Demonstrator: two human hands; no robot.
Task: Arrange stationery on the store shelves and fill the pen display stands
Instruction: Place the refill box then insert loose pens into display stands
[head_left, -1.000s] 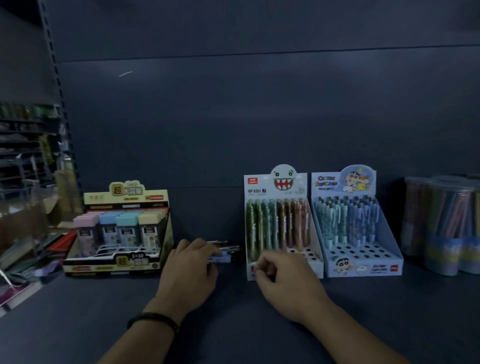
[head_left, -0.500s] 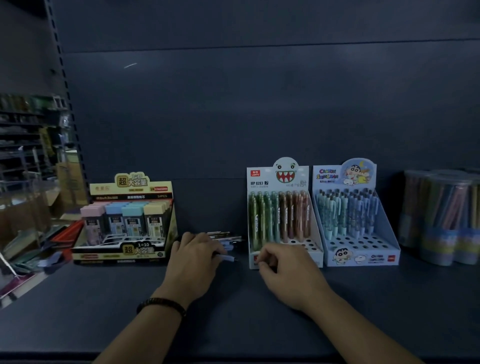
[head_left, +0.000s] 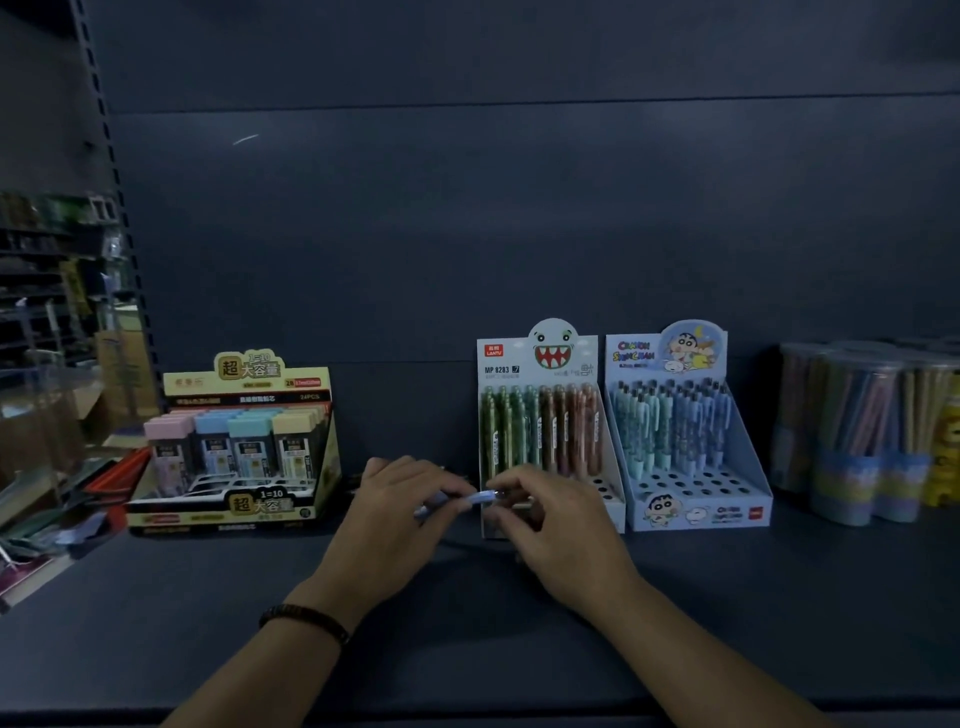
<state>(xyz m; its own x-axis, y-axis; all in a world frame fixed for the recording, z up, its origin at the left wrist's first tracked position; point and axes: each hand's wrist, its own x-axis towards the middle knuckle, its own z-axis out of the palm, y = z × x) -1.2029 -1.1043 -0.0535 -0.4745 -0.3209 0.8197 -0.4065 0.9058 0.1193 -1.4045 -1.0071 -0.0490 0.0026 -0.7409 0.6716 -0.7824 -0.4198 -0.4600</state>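
Pen (head_left: 475, 500) pinched at both ends, left hand (head_left: 397, 512) and right hand (head_left: 553, 525), long axis left-right, just near of monster display stand (head_left: 545, 415); right hand nearer empty holes.

Stationery shop, dimly lit, at a retail shelving bay.

Dark metal shelf (head_left: 156, 623) backed by plain panels, with a slotted upright (head_left: 111, 171) at 10 o'clock, as on store gondolas. At 9 o'clock, a yellow-and-black carton display (head_left: 234, 499) marked "24PCS", stocked with pastel-capped lead cases. At 12 o'clock, a card pen stand (head_left: 540, 364) printed "MP 8283" with a toothy cartoon face, rows of green and brown pens standing in punched holes. Just beside it at 1 o'clock, a blue cartoon-character pen stand (head_left: 691, 499), likewise part filled. At 3 o'clock, clear tubs of pencils (head_left: 852, 441). Further stocked racks (head_left: 41, 270) dim at far 9 o'clock.
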